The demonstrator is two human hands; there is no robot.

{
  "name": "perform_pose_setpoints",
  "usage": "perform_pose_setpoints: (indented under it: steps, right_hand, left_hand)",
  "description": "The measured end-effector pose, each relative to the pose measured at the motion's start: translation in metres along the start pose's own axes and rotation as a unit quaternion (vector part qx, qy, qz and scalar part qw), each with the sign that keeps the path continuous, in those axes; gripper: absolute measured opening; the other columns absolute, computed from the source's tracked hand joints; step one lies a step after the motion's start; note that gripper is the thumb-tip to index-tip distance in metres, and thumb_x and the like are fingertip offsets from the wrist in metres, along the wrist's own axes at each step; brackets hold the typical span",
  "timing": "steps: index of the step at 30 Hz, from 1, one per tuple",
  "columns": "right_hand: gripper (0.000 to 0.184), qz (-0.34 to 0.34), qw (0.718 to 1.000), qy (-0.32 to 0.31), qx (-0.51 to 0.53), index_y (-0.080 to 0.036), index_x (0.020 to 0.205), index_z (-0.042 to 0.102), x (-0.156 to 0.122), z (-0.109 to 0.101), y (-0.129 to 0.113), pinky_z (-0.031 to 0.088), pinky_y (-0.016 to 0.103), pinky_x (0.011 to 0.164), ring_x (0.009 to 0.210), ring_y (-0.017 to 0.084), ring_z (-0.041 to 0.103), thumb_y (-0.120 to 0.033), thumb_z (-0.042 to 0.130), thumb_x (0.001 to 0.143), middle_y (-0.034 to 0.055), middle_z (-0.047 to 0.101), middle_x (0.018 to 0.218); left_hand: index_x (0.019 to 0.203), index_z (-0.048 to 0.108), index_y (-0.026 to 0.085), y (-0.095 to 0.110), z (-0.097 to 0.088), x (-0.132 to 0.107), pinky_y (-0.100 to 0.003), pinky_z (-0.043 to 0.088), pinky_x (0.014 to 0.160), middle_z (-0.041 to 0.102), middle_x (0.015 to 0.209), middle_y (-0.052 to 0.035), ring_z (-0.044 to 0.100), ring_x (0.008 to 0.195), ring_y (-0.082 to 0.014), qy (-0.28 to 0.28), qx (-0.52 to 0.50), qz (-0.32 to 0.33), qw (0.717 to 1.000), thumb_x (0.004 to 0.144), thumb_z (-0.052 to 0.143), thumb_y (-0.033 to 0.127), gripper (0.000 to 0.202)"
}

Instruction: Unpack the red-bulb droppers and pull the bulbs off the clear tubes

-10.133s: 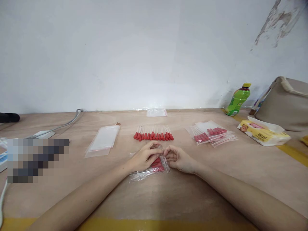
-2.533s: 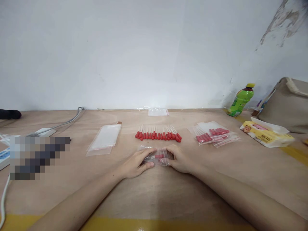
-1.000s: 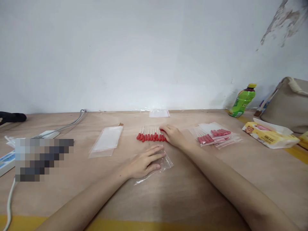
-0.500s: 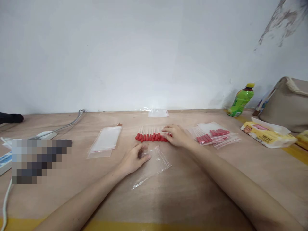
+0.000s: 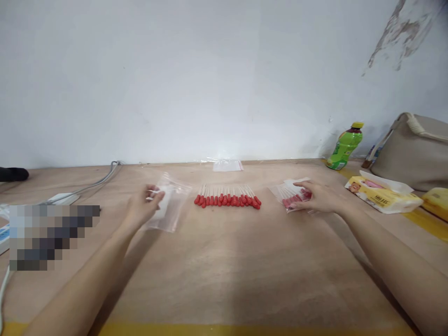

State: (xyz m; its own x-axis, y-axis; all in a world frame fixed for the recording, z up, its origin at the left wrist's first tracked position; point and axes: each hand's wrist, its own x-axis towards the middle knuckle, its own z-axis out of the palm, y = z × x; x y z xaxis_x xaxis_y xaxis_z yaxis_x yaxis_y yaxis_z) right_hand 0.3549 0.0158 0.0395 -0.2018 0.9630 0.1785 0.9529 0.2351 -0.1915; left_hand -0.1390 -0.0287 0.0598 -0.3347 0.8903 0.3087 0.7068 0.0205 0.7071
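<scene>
On the left, my left hand (image 5: pixel 149 205) pinches a clear zip bag (image 5: pixel 178 198), which hangs over the white stack of flat bags (image 5: pixel 164 203). My right hand (image 5: pixel 315 198) is at the right, thumb and fingers spread over clear bags (image 5: pixel 285 196) holding white sticks with red ends. Its thumb lies close to the red ends; whether it touches the bag I cannot tell. Between my hands, a row of loose white sticks with red ends (image 5: pixel 227 199) lies side by side on the table, red ends towards me.
A flat white bag (image 5: pixel 227 165) lies by the wall. To the right are a green bottle (image 5: pixel 346 147), a yellow tissue pack (image 5: pixel 383 193) and a beige bag (image 5: pixel 413 154). A grey cable (image 5: pixel 94 184) and a power strip (image 5: pixel 4 238) are at the left; a blurred patch covers part there.
My left hand has moved left with the clear zip bag, which was lying at the table's middle. My right hand has left the stick row for the filled bags at right.
</scene>
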Motion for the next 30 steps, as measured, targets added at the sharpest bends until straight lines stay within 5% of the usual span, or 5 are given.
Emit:
perform_pose_setpoints:
  steps: [8,17,21,26,30]
  right_hand:
    - [0.032,-0.068,0.995,-0.06,0.036,-0.019,0.09,0.064,0.002,-0.015,0.027,0.044,0.03,0.073,0.088,0.022,0.059,-0.04,0.052,0.07,0.0066,0.064,0.099]
    - [0.025,-0.001,0.977,0.193,-0.088,-0.021,0.084,0.055,-0.015,-0.053,-0.002,0.032,0.028,0.052,0.064,0.022,0.056,-0.04,0.039,0.082,0.0077,0.064,0.075]
    - [0.019,0.017,0.953,0.298,0.046,-0.023,0.084,0.051,-0.028,-0.073,-0.037,0.036,0.028,0.052,0.057,0.018,0.055,-0.04,0.042,0.081,0.0036,0.061,0.067]
    - [0.027,0.015,0.914,0.127,0.386,-0.019,0.074,0.051,-0.032,-0.042,-0.102,0.038,0.024,0.044,0.046,0.011,0.05,-0.046,0.053,0.073,-0.0006,0.057,0.06]
    - [0.031,0.057,0.812,0.004,0.581,-0.019,0.071,0.047,-0.035,0.017,-0.155,0.04,0.022,0.044,0.045,0.009,0.05,-0.047,0.06,0.067,-0.0049,0.053,0.053]
  left_hand:
    - [0.108,0.043,0.013,-0.063,-0.015,0.025,-0.036,0.043,0.067,0.058,0.078,-0.0088,0.057,0.082,-0.0291,0.036,0.268,-0.081,0.959,0.07,0.055,0.035,0.045]
    - [0.108,0.052,0.016,-0.027,-0.001,0.004,-0.045,0.031,0.085,0.047,0.113,-0.0156,0.04,0.106,-0.0347,0.243,0.329,0.145,0.901,0.076,0.05,0.04,0.04]
    - [0.102,0.054,0.017,-0.006,0.014,-0.01,-0.043,0.03,0.09,0.05,0.112,-0.013,0.044,0.104,-0.0293,0.245,0.249,0.26,0.9,0.076,0.053,0.036,0.033]
    - [0.095,0.054,0.018,0.019,0.043,-0.041,-0.037,0.036,0.09,0.053,0.104,-0.0085,0.049,0.1,-0.0225,0.163,0.129,0.357,0.911,0.076,0.056,0.03,0.023]
    - [0.096,0.053,0.019,0.04,0.056,-0.07,-0.032,0.039,0.089,0.052,0.103,-0.0064,0.05,0.1,-0.0185,0.046,0.041,0.365,0.929,0.082,0.05,0.026,0.017]
